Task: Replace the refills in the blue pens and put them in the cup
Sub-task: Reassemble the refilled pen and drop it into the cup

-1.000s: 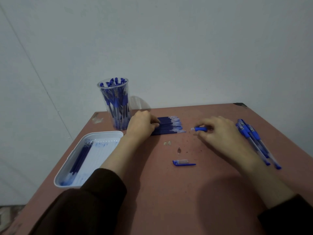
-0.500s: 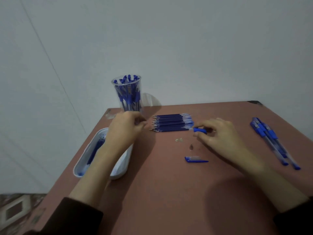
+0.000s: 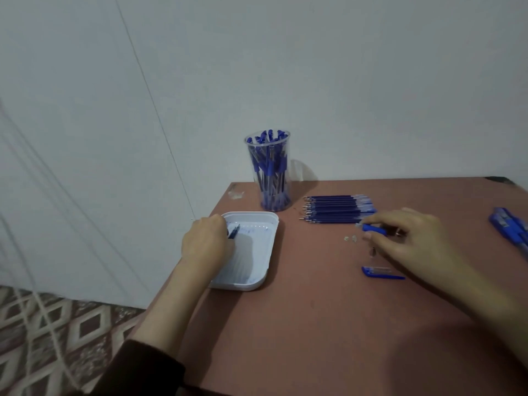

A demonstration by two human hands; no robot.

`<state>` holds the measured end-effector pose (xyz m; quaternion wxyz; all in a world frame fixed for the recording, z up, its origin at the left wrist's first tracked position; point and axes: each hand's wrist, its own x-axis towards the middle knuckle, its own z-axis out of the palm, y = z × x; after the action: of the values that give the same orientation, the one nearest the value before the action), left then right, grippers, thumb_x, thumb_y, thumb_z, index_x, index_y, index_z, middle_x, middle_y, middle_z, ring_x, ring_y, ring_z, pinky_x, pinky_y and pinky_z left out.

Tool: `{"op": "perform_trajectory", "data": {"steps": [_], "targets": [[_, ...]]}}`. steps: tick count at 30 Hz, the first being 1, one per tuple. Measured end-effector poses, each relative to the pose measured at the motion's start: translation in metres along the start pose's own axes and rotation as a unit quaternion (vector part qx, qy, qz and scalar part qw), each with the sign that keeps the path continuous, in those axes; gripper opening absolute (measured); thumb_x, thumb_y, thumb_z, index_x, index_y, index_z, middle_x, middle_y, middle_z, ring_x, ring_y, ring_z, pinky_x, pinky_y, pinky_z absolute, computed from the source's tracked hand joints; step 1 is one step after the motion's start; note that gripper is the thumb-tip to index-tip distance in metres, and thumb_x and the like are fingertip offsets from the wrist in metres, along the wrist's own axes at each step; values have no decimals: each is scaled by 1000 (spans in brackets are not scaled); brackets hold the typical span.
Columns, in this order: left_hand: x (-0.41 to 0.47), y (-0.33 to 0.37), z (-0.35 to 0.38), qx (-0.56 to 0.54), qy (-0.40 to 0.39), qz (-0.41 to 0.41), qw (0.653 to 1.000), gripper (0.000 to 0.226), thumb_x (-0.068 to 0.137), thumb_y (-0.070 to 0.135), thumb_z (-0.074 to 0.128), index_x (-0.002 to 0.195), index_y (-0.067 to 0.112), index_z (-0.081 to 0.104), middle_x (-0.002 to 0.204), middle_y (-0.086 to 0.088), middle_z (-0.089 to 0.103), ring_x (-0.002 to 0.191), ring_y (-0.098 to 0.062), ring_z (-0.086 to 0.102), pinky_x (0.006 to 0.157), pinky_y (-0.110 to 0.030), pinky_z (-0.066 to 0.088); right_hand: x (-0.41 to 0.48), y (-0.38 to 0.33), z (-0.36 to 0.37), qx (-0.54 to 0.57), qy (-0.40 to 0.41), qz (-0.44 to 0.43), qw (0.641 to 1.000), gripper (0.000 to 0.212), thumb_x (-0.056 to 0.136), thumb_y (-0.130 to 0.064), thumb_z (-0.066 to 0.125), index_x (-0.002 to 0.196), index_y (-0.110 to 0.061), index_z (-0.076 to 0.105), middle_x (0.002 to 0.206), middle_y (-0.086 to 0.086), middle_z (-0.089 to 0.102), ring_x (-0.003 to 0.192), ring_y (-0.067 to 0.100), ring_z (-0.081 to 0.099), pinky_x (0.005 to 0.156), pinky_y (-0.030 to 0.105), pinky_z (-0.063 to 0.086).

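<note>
Left hand (image 3: 204,244) moved over tray (image 3: 251,215) holding refill (image 3: 234,232), right hand (image 3: 414,241) still pinching pen (image 3: 374,228)

A second ago we saw the left hand (image 3: 204,241) with its fingers on the row of refills (image 3: 337,210). Half a second ago it was in front of the cup (image 3: 270,172). Now it has swung left and hangs over the white tray (image 3: 257,252), with that row well to the right of the fingers. We see a dark refill (image 3: 235,232) pinched there, its tip poking out just right of the fingers. Our view has also turned left, bringing the patterned floor (image 3: 57,338) into sight.
</note>
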<state>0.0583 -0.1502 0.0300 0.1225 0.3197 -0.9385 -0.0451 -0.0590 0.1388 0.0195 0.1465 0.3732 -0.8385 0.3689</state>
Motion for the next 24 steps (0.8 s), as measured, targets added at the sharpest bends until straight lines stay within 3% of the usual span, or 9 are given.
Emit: {"op": "perform_trajectory", "data": {"steps": [4,7,10,13,16,18,20,22,24], "targets": [[0,3,-2,-50,-27,-2,998,15,80,13,57,79,3,68,78,-13,66,80,-35,61,62,-33,48,0,0,0,4,1,-1,1000,15,80,-15,73,84,-29,71,74,-27,64,81,2,52,64,11,34],[3,7,-6,-98,-62,-19,993,15,76,8,60,75,-3,70,74,-16,68,75,-34,64,57,-30,45,0,1,1,-4,5,-1,1000,13,80,-15,74,85,-27,72,62,-22,64,78,4,53,63,16,36],[7,7,-9,-132,-95,-42,986,20,73,8,66,86,-5,71,84,-21,70,65,-30,57,57,-31,45,0,1,0,-6,3,-4,1000,13,80,-14,74,86,-26,73,61,-20,63,74,5,53,62,19,36],[9,6,-13,-123,-121,-52,984,23,71,12,70,91,1,73,85,-15,70,78,-29,65,66,-35,53,0,2,1,-3,5,-2,1000,13,79,-15,74,87,-26,73,64,-18,63,75,4,53,63,18,36],[8,10,-20,-135,-101,-37,985,19,74,13,71,87,-1,72,80,-13,69,69,-25,58,65,-33,49,1,1,1,-7,4,-1,1000,13,80,-15,73,87,-26,73,63,-17,64,75,3,54,63,19,37],[5,19,-27,-205,-59,5,977,15,80,12,70,81,-3,70,75,-13,66,66,-21,54,66,-33,49,1,1,0,-7,9,-1,1000,12,80,-16,73,87,-26,72,62,-18,64,73,5,54,63,20,38],[-2,37,-36,-363,-41,38,930,10,86,8,66,84,-2,67,70,-9,64,63,-16,57,64,-29,52,1,1,1,-1,21,3,1000,13,81,-17,72,90,-26,73,67,-16,66,73,8,54,64,21,42],[-10,61,-41,-517,-63,61,852,7,91,2,58,90,2,65,65,-3,61,58,-10,57,60,-21,54,1,3,0,9,42,7,999,15,81,-16,71,92,-26,74,71,-12,67,70,8,56,65,28,47],[-15,87,-38,-625,-80,64,774,11,94,2,53,94,3,64,71,-6,59,62,-12,58,63,-21,56,2,5,-1,6,54,8,998,15,81,-17,71,92,-28,73,66,-15,63,67,5,56,62,26,46]]}}
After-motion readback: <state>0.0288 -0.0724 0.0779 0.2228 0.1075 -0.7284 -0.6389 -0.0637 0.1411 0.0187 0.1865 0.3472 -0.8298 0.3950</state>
